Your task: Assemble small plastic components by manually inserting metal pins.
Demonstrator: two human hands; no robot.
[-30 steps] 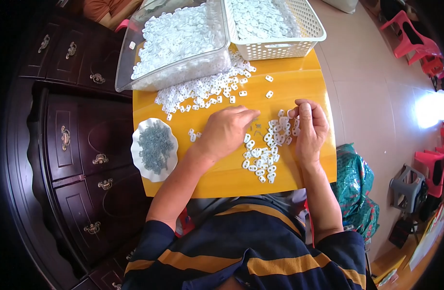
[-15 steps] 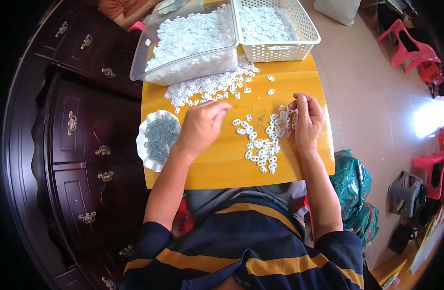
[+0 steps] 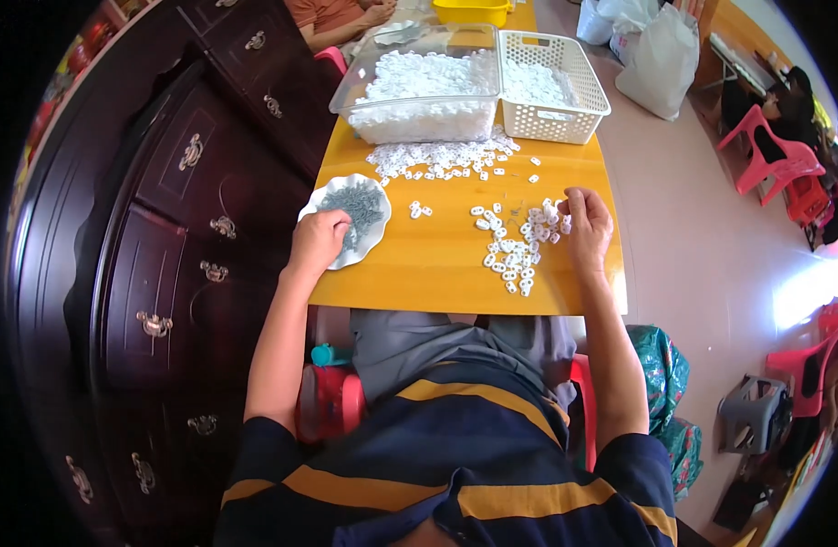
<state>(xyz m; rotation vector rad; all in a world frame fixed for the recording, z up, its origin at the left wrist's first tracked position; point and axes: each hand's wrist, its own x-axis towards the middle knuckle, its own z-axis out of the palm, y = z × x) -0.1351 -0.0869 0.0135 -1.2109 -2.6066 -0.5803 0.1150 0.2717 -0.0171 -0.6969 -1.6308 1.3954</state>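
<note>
My left hand (image 3: 318, 242) reaches over the rim of a white scalloped dish (image 3: 376, 239), fingers bunched together at the heap of small grey metal pieces (image 3: 357, 202) inside. What its fingertips hold is hidden. On the right, my right hand (image 3: 588, 228) is closed with thumb and forefinger pinched, at the edge of a loose group of small white plastic pieces (image 3: 514, 259), each with two holes. I cannot make out what lies in that pinch. A few thin metal bits (image 3: 515, 221) lie beside the group. Two or three white pieces (image 3: 420, 211) sit between my hands.
A clear plastic bin (image 3: 428, 118) full of white pieces stands at the back, with a perforated cream basket (image 3: 565, 125) beside it. More white pieces (image 3: 442, 157) spread before the bin. Another person (image 3: 332, 20) sits far left. A dark wooden cabinet (image 3: 164, 264) flanks the table's left side.
My left hand has moved left from mid-table to the dish, its fingers now at the metal pieces. My right hand stays beside the white pieces. The view has shifted, showing more of the far end.
</note>
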